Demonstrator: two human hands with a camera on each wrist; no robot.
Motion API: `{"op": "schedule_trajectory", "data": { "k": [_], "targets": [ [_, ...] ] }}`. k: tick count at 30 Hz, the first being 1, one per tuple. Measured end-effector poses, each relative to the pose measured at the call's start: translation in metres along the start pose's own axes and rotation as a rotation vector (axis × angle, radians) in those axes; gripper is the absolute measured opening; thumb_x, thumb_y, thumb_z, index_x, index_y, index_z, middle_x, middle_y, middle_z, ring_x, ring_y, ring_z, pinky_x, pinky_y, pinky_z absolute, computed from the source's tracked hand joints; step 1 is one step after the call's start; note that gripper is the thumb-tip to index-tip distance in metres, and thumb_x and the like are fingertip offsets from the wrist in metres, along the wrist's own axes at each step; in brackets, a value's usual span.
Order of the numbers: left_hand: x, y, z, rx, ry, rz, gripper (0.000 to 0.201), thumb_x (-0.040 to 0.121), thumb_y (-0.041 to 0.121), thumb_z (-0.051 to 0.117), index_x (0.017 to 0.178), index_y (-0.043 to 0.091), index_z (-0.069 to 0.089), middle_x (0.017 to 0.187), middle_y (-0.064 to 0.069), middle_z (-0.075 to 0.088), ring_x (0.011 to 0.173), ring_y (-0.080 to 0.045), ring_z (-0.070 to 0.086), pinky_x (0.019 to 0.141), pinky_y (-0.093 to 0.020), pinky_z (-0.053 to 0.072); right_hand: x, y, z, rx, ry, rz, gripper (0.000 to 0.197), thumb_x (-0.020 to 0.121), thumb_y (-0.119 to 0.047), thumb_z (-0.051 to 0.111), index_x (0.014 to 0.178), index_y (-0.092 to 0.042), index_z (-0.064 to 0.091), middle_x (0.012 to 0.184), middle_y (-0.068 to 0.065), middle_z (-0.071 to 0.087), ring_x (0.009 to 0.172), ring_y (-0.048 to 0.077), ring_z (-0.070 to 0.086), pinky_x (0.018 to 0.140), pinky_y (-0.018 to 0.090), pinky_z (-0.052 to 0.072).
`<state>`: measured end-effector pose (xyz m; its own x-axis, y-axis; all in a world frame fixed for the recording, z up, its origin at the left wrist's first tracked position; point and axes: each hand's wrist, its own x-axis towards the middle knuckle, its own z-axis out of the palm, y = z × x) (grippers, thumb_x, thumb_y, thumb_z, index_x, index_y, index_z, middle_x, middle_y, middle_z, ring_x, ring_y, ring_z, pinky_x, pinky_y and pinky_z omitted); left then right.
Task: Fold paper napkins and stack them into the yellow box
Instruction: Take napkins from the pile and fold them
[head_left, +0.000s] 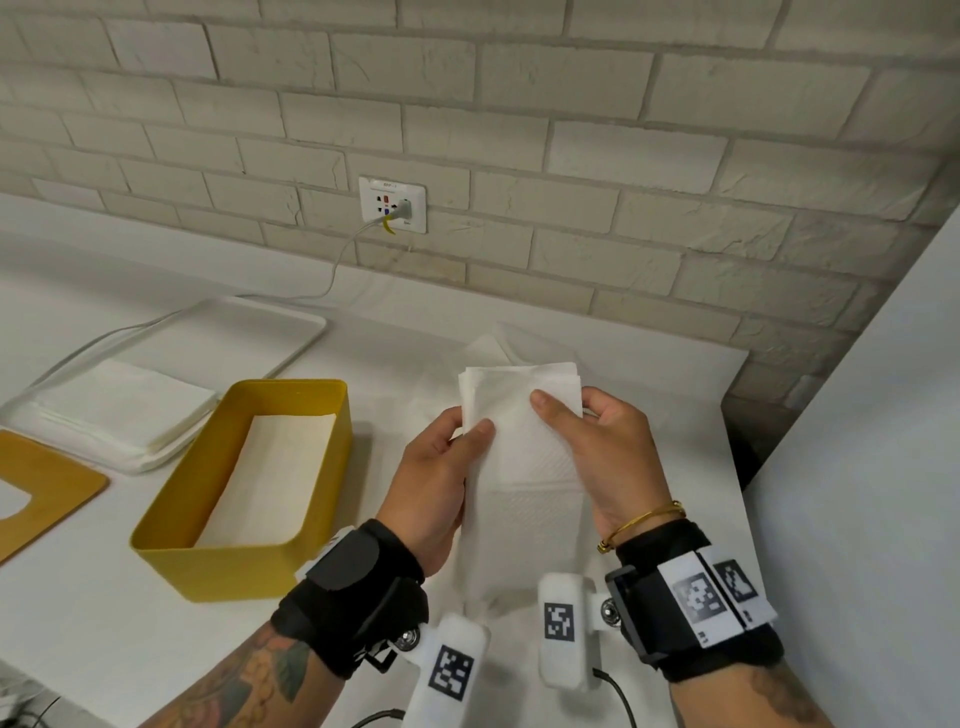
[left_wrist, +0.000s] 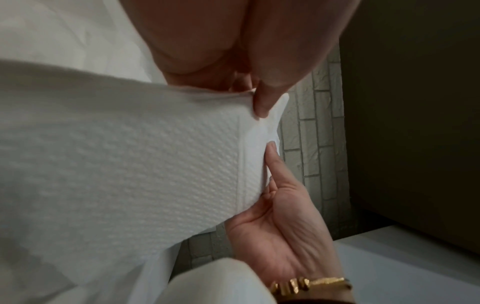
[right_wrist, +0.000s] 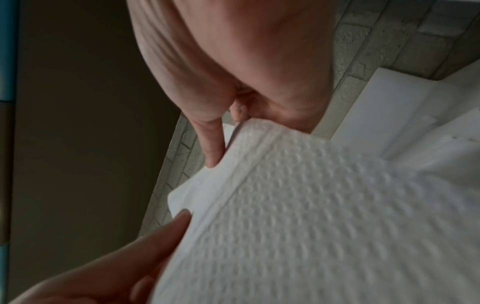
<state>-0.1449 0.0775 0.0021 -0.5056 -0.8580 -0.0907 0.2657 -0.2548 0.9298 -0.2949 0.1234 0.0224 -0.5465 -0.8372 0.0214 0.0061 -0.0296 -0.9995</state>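
While both my left hand (head_left: 441, 467) and right hand (head_left: 608, 457) pinch the folded paper napkin (head_left: 519, 415) above the counter, its long axis points away; the yellow box (head_left: 311, 525) lies left, nearer my left hand.

Little can be read. The wall socket (head_left: 392, 204) has a small printed label along its top edge, too blurred to make out. Below it, on the bands at both wrists, sit square black-and-white coded markers (head_left: 559, 621), patterns rather than letters. Tiny marks under the markers on the right wrist band (head_left: 702, 603) are too small to read.
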Motion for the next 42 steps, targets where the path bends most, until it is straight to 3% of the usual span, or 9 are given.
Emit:
{"op": "schedule_trajectory", "data": {
  "k": [6,8,11,15,18,26,32,37,42],
  "targets": [
    [0.004,0.01,-0.003,-0.074,0.01,0.009,0.027,0.104,0.021,0.052,0.128,0.014,0.063,0.116,-0.011,0.075,0.106,-0.032,0.073,0.089,-0.049,0.058,0.001,0.018,-0.015,-0.033,-0.122,0.124,0.082,0.058,-0.047,0.095,0.129,-0.029,0.057,0.116,0.0,0.074,0.104,0.02,0.073,0.093,0.042,0.058],
    [0.005,0.012,-0.003,-0.08,-0.009,0.016,0.027,0.104,0.021,0.053,0.127,0.014,0.063,0.116,-0.011,0.075,0.107,-0.033,0.072,0.087,-0.049,0.059,-0.001,0.019,-0.018,0.07,-0.307,0.205,0.068,0.068,-0.031,0.089,0.129,-0.016,0.062,0.116,0.006,0.076,0.107,0.026,0.073,0.096,0.046,0.057],
    [0.007,0.016,-0.002,-0.015,-0.002,0.083,0.029,0.101,0.019,0.057,0.13,0.021,0.058,0.109,-0.011,0.076,0.103,-0.033,0.073,0.077,-0.043,0.061,-0.004,0.019,-0.018,0.074,-0.336,0.155,0.04,0.078,-0.015,0.08,0.116,-0.008,0.072,0.111,0.01,0.077,0.105,0.028,0.074,0.095,0.045,0.058],
    [0.013,0.024,-0.013,0.245,0.0,0.308,0.057,0.096,0.005,0.064,0.137,0.041,0.047,0.109,-0.006,0.075,0.096,-0.022,0.075,0.073,-0.036,0.063,-0.003,0.023,-0.023,0.051,-0.304,0.131,0.039,0.077,-0.014,0.08,0.115,-0.008,0.072,0.109,0.01,0.078,0.103,0.029,0.074,0.093,0.047,0.058],
    [0.018,0.041,-0.021,0.461,-0.065,0.38,0.04,0.096,0.006,0.066,0.124,0.035,0.063,0.11,-0.001,0.072,0.098,-0.021,0.074,0.075,-0.034,0.063,-0.002,0.023,-0.028,0.025,-0.302,0.129,0.042,0.074,-0.015,0.081,0.115,-0.008,0.073,0.109,0.01,0.078,0.103,0.028,0.074,0.095,0.047,0.057],
    [0.033,0.085,-0.029,0.876,-0.204,0.339,0.006,0.092,0.017,0.072,0.094,0.013,0.076,0.096,-0.002,0.076,0.083,-0.018,0.074,0.074,-0.043,0.064,-0.002,0.021,-0.028,-0.041,-0.337,0.133,0.032,0.082,-0.006,0.079,0.113,-0.009,0.073,0.107,0.007,0.078,0.101,0.024,0.075,0.095,0.043,0.058],
    [0.042,0.109,-0.028,1.058,-0.274,0.233,0.012,0.084,0.021,0.08,0.087,0.009,0.079,0.081,-0.001,0.079,0.076,-0.022,0.077,0.082,-0.036,0.063,-0.003,0.022,-0.029,-0.042,-0.357,0.156,0.032,0.08,-0.009,0.079,0.111,-0.008,0.073,0.106,0.008,0.078,0.1,0.026,0.075,0.093,0.042,0.059],
    [0.046,0.125,-0.025,1.09,-0.319,0.199,0.02,0.079,0.019,0.083,0.086,0.001,0.076,0.078,-0.009,0.078,0.064,-0.017,0.074,0.067,-0.022,0.06,-0.003,0.02,-0.03,-0.041,-0.385,0.16,0.03,0.082,-0.008,0.078,0.111,-0.009,0.074,0.107,0.008,0.078,0.101,0.024,0.075,0.093,0.04,0.059],
    [0.048,0.131,-0.027,1.077,-0.383,0.114,0.037,0.072,0.028,0.082,0.086,-0.005,0.073,0.077,-0.018,0.076,0.065,-0.019,0.073,0.068,-0.025,0.061,0.0,0.021,-0.036,-0.048,-0.411,0.164,0.03,0.084,-0.007,0.076,0.114,-0.008,0.073,0.109,0.008,0.078,0.102,0.024,0.075,0.091,0.037,0.059]
  ]
}}
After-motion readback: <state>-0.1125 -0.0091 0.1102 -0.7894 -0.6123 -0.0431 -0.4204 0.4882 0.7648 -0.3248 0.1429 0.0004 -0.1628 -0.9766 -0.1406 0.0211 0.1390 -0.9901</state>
